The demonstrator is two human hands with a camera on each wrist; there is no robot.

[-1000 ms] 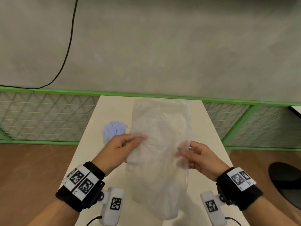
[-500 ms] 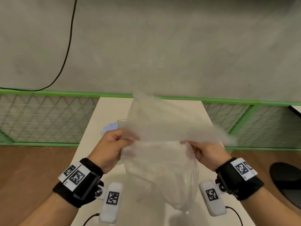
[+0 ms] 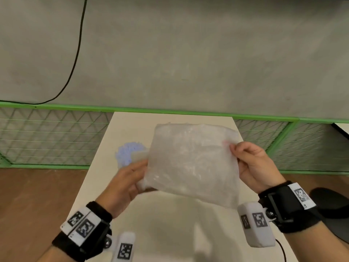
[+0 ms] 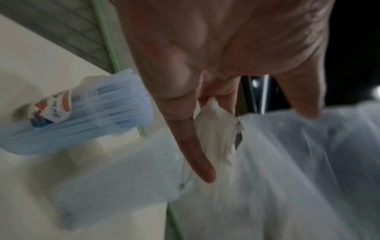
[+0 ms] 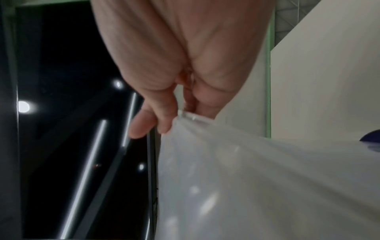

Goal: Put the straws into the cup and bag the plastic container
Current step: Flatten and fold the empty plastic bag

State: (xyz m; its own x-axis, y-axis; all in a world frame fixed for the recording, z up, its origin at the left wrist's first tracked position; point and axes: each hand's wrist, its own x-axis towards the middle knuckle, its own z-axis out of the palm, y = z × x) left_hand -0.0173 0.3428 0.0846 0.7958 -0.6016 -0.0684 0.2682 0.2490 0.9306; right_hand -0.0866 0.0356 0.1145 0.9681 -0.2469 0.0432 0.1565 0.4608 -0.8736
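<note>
A translucent plastic bag (image 3: 194, 163) hangs spread out above the white table (image 3: 170, 224), held between both hands. My left hand (image 3: 140, 181) grips its bunched lower-left corner (image 4: 216, 129). My right hand (image 3: 235, 149) pinches the bag's upper-right edge (image 5: 185, 116). Behind the left hand stands a clear cup full of blue straws (image 3: 129, 152), which shows a label in the left wrist view (image 4: 92, 110). The clear plastic container (image 4: 115, 183) sits beside the cup, mostly hidden by the bag in the head view.
A green mesh fence (image 3: 52, 137) runs along the table's far end and both sides. A black cable (image 3: 75, 59) crosses the grey floor beyond it. A black round seat (image 3: 332, 205) stands at the right, over wooden flooring.
The bag hung lengthwise, then its top flapped up; now it is turned sideways and stretched flat. My right hand rose and moved right; my left hand dropped to the lower corner.
</note>
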